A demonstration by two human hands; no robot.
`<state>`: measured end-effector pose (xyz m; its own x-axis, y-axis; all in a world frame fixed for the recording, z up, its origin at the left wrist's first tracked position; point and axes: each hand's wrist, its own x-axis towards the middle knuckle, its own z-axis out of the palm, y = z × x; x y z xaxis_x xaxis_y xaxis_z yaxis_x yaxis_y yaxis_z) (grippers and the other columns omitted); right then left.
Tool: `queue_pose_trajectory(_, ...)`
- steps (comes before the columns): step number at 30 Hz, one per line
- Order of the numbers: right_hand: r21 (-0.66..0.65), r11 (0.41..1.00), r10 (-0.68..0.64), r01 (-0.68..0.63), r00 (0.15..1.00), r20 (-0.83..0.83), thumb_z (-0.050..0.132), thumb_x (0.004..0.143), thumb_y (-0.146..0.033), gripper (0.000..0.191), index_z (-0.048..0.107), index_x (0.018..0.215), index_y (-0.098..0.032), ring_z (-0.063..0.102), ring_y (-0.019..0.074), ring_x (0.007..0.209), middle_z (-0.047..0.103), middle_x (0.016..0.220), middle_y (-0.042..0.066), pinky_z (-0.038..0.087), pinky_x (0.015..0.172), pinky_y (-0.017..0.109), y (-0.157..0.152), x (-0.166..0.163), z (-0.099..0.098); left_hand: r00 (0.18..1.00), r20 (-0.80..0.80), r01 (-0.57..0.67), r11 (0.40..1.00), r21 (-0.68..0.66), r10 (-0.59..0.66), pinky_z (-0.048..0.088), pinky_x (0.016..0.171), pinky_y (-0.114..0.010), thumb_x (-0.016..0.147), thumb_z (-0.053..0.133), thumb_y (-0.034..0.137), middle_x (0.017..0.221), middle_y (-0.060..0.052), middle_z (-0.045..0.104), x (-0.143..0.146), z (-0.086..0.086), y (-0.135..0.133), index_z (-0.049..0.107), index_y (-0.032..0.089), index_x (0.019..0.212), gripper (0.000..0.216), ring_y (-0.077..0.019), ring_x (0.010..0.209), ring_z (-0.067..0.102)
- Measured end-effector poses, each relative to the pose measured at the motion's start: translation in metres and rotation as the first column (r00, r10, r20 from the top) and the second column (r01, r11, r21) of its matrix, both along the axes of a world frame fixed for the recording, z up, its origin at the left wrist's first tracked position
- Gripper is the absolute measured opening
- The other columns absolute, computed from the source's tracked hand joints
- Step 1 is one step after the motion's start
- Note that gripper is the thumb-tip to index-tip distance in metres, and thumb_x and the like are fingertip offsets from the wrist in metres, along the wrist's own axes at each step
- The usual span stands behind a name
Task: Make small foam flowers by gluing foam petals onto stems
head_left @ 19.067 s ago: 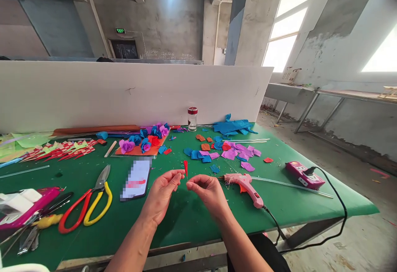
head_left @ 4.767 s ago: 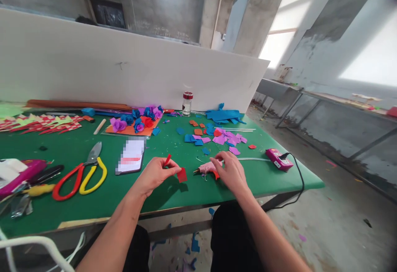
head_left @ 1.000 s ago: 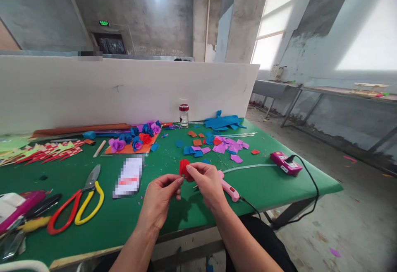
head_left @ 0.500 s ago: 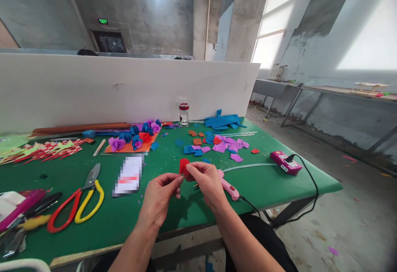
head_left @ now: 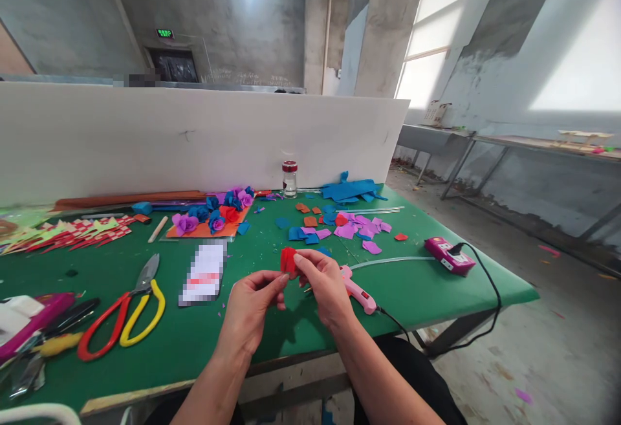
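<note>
A small red paper flower (head_left: 288,261) is held up over the green table between my two hands. My left hand (head_left: 256,302) pinches it at its base; the fingertips hide what lies between them. With thumb and fingers, my right hand (head_left: 323,281) grips its right side. Just right of that hand a pink glue gun (head_left: 359,292) lies on the table, a clear glue stick (head_left: 392,261) stretching away behind it. Beyond my hands are loose purple paper petals (head_left: 356,226), along with blue and orange pieces.
Red-and-yellow scissors (head_left: 125,308) and a blurred white card (head_left: 204,273) lie to the left. Finished paper flowers (head_left: 216,213) rest on an orange sheet. A lidded glass jar (head_left: 290,180) stands by the white panel (head_left: 194,140). A pink power strip (head_left: 450,255) sits at right, its cord hanging off the edge.
The red flower looks slightly turned, and my right fingers have shifted a little on it. Both hands stay in nearly the same place; the whole view has moved slightly.
</note>
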<state>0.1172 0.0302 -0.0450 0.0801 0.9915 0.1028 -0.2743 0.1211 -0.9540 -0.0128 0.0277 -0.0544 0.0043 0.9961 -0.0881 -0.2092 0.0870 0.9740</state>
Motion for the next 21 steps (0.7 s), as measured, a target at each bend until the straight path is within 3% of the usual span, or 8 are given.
queue_pose_trajectory(4, 0.003, 0.996, 0.089, -0.089, 0.993, -0.081, 0.075, 0.066, -0.033, 0.039, 0.064, 0.100, -0.017, 0.060, 0.0121, 0.060, 0.068, 0.070, 0.000, 0.044, 0.060, 0.023, -0.001, -0.001, -0.001, 1.000, 0.001, -0.003, 1.000, -0.013, 0.003, 0.042, 0.044, -0.020, 0.047, 0.086, 0.040, 0.050, 0.003, 0.056, 0.001, 0.005, -0.002, 0.071, 0.014, 0.063, 0.035, -0.0079, 0.045, 0.047)
queue_pose_trajectory(10, 0.031, 0.989, 0.144, -0.141, 0.982, -0.125, 0.079, 0.062, -0.026, 0.044, 0.061, 0.101, -0.019, 0.065, 0.0131, 0.067, 0.071, 0.076, 0.000, 0.049, 0.068, 0.024, -0.003, -0.003, -0.003, 1.000, 0.008, -0.022, 1.000, 0.011, 0.022, 0.043, 0.044, -0.020, 0.047, 0.087, 0.039, 0.055, 0.001, 0.058, 0.003, 0.005, -0.005, 0.071, 0.014, 0.063, 0.034, -0.0086, 0.048, 0.048)
queue_pose_trajectory(13, 0.025, 0.989, 0.148, -0.146, 0.980, -0.132, 0.078, 0.064, -0.026, 0.044, 0.062, 0.103, -0.017, 0.065, 0.0133, 0.066, 0.071, 0.076, 0.001, 0.049, 0.066, 0.025, -0.003, 0.000, -0.005, 0.998, 0.004, 0.064, 0.998, 0.014, -0.064, 0.043, 0.045, -0.021, 0.051, 0.085, 0.037, 0.065, 0.000, 0.063, -0.003, 0.005, -0.005, 0.073, 0.015, 0.076, 0.035, -0.0090, 0.050, 0.050)
queue_pose_trajectory(16, 0.025, 0.990, 0.142, -0.140, 0.983, -0.115, 0.079, 0.064, -0.026, 0.045, 0.063, 0.106, -0.017, 0.066, 0.0138, 0.069, 0.072, 0.078, 0.002, 0.049, 0.069, 0.025, -0.004, 0.003, -0.004, 0.989, -0.017, 0.146, 0.989, 0.018, -0.146, 0.038, 0.043, -0.020, 0.059, 0.082, 0.038, 0.061, 0.003, 0.059, -0.015, 0.004, -0.002, 0.073, 0.018, 0.096, 0.042, -0.0080, 0.047, 0.045)
queue_pose_trajectory(21, -0.011, 0.965, 0.256, -0.263, 0.948, -0.187, 0.082, 0.061, -0.028, 0.048, 0.065, 0.104, -0.017, 0.068, 0.0142, 0.066, 0.072, 0.076, 0.001, 0.052, 0.072, 0.028, -0.008, -0.001, 0.000, 0.998, -0.037, 0.046, 0.994, 0.102, -0.042, 0.040, 0.053, -0.019, 0.065, 0.078, 0.042, 0.060, 0.001, 0.058, -0.031, 0.004, 0.007, 0.075, 0.015, 0.092, 0.039, -0.0089, 0.056, 0.046)
